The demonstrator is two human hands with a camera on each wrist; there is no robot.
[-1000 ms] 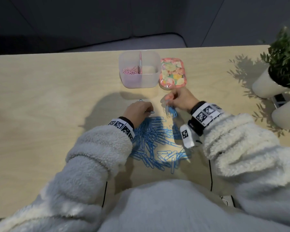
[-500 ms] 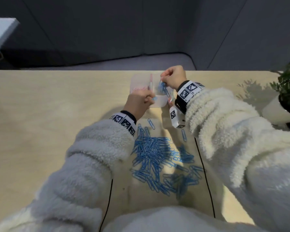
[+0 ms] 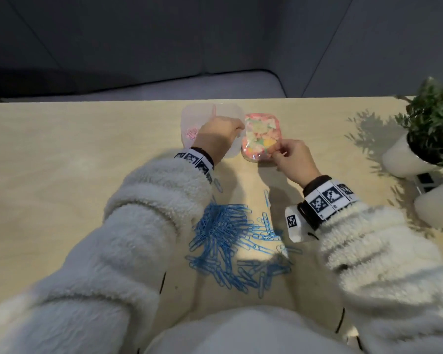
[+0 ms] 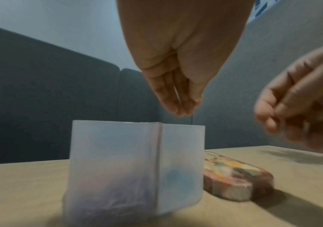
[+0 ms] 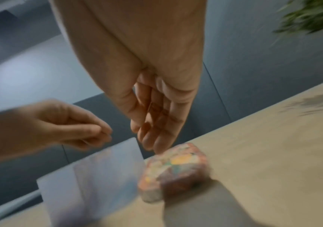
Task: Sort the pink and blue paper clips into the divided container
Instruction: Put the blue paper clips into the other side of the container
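Note:
The translucent divided container [image 3: 187, 116] stands at the table's far middle, with pink clips [image 3: 191, 133] in its left compartment. A blurred blue patch [image 4: 178, 176] shows through the wall of the right compartment. My left hand [image 3: 237, 129] hovers over that right compartment, fingertips bunched together and pointing down [image 4: 181, 110]; no clip shows in them. My right hand [image 3: 283, 150] hangs to the right, above the near end of the patterned lid, its fingers relaxed and empty [image 5: 148, 145]. A large pile of blue clips [image 3: 228, 238] lies on the table between my forearms.
The pink patterned lid [image 3: 261, 134] lies flat against the container's right side. Two white pots [image 3: 399, 159] [image 3: 435, 208] with a green plant [image 3: 435, 118] stand at the right edge. A dark sofa sits behind the table's far edge.
My right hand held blue clips over the container; now it has drawn back to the right, empty. My left hand has moved from the container's front to above its right compartment.

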